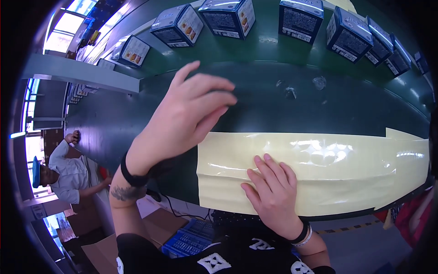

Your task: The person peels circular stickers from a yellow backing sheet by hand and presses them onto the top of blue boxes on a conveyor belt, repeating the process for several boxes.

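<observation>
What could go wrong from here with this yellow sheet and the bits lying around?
The yellow sheet might slip or wrinkle: only the right hand rests on it, and a crease already runs along it. Its near edge lies close to the table's edge, so a brush of the body could shift it. The crumpled clear bits on the table could perhaps cling to the left hand.

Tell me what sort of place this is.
Likely a factory packing line: blue boxes stand in a row along a green surface, and a capped co-worker is at left.
</observation>
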{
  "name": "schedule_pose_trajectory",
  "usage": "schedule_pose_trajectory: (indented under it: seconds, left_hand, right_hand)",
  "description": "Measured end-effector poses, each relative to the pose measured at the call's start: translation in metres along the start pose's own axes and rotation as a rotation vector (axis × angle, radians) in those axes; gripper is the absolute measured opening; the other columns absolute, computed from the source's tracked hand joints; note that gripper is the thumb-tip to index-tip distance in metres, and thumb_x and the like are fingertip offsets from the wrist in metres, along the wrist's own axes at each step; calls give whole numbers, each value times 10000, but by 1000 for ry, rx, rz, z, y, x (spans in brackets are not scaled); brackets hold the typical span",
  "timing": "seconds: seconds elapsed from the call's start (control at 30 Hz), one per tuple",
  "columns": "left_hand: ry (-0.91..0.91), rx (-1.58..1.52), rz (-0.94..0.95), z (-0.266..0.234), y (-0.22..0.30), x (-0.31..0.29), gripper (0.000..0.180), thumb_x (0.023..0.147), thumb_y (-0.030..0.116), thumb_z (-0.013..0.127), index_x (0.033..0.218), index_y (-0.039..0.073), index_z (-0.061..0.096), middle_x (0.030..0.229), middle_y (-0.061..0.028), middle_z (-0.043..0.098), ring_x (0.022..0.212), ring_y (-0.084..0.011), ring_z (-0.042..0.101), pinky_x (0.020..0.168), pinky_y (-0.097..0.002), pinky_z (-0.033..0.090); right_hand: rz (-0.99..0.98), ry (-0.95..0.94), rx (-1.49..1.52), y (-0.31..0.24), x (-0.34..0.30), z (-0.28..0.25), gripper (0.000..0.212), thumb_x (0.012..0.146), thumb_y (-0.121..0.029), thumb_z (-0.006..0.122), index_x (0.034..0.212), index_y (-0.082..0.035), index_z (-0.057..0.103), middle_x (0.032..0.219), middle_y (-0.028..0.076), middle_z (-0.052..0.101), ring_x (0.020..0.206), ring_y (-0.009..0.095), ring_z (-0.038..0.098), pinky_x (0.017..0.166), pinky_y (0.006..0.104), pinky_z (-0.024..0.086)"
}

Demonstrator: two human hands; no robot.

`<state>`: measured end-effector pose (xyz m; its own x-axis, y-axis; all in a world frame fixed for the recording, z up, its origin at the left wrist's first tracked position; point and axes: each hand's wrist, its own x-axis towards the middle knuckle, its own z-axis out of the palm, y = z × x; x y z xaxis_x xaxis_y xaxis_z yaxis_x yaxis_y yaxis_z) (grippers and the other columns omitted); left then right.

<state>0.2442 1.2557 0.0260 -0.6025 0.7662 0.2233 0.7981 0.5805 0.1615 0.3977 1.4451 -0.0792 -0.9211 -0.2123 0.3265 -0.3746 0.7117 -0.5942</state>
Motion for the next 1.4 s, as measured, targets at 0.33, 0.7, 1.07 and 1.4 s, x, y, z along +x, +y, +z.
schedule_pose_trajectory:
  seconds: [0.33, 0.7, 1.07, 1.4]
  left_hand:
    - [-57, -234, -384, 51, 43, -121, 312, 820, 60, 713, 1125, 13, 668, 1289, -123, 622, 1282, -297, 537, 1128, -515, 325]
    - [31, -203, -345, 63, 58, -115, 368, 803, 37, 727, 1163, 6, 658, 1266, -154, 639, 1240, -300, 578, 1105, -494, 381]
    - [317, -295, -462, 80, 76, -108, 145, 758, -18, 756, 898, 3, 726, 1004, -126, 738, 1076, -287, 683, 1026, -487, 473]
    - [214, -372, -525, 51, 81, -90, 113, 719, -15, 769, 803, 38, 716, 976, -90, 736, 1065, -275, 674, 1089, -527, 371]
  right_hand:
    - [-10, -59, -17, 2, -4, -9, 345, 811, -189, 751, 1095, -12, 666, 1274, 155, 613, 1249, 303, 534, 1039, 436, 353]
    - [69, -40, -145, 6, -4, -18, 434, 851, -190, 715, 1222, 16, 626, 1285, 144, 614, 1218, 289, 544, 986, 382, 390]
    - [68, -15, -94, 16, -7, -30, 407, 847, -184, 718, 1188, 20, 635, 1274, 145, 618, 1202, 276, 556, 962, 380, 398]
    - [86, -16, -77, 21, -11, -39, 408, 838, -151, 729, 1201, 9, 637, 1304, 136, 610, 1220, 281, 538, 972, 384, 386]
